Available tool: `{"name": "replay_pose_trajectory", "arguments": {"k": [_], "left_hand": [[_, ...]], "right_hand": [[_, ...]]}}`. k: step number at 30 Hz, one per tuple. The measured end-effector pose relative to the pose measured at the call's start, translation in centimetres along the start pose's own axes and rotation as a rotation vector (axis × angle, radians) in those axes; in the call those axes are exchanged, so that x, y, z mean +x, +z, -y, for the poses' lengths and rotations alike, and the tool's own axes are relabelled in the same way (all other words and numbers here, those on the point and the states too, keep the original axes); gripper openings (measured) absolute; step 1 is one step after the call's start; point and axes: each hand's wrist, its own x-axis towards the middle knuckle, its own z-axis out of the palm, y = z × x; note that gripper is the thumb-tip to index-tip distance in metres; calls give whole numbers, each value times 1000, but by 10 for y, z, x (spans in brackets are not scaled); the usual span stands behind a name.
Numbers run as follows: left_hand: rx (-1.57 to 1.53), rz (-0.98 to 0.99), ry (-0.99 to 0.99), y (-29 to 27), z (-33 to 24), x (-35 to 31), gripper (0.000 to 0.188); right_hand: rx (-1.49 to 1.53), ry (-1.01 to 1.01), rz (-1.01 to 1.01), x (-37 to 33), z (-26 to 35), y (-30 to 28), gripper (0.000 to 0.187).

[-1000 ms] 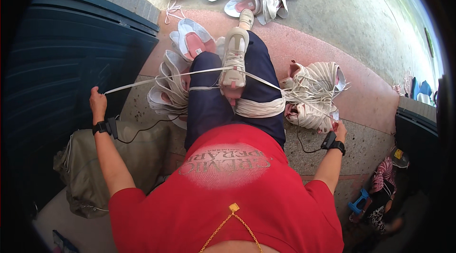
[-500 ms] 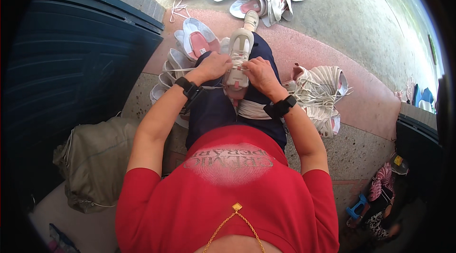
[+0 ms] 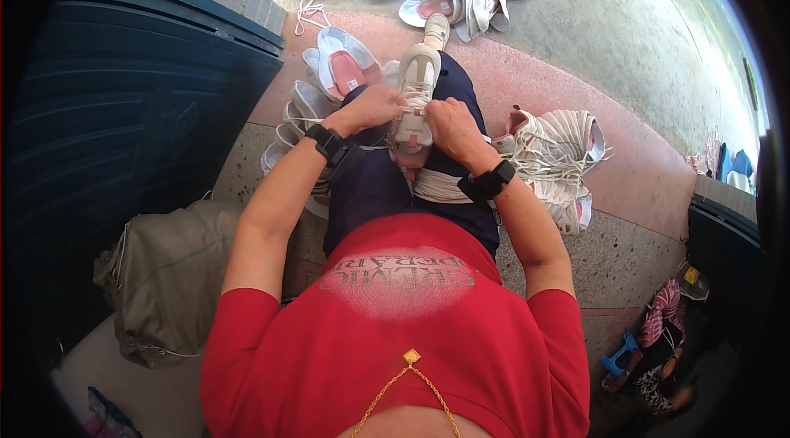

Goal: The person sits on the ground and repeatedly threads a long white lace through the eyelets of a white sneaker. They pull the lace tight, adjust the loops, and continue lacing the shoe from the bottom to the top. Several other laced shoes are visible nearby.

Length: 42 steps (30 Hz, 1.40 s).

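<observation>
Beige-white lace-up sneaker with mesh upper [image 3: 418, 92] lies lengthwise on the lap, toe pointing away, between both hands. Left hand [image 3: 374, 106] is clenched on its left side at the laces; right hand [image 3: 448, 127] pinches the lacing on the right, fingers curled. Both forearms bent inward, black wrist bands on. White cord bundle [image 3: 438, 185] sits just below the sneaker. Pile of pale sneakers with pink insoles [image 3: 559, 154] lies to the right on pink terrazzo floor [image 3: 642, 183].
</observation>
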Motion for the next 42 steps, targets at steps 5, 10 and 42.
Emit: {"name": "replay_pose_trajectory", "arguments": {"k": [5, 10, 42], "left_hand": [[-159, 7, -21, 7, 4, -1, 26], [-80, 46, -3, 8, -1, 1, 25], [-68, 191, -215, -3, -6, 13, 30]], "right_hand": [[212, 201, 12, -4, 0, 8, 21], [147, 410, 176, 3, 2, 5, 34], [542, 528, 302, 20, -16, 15, 36]]}}
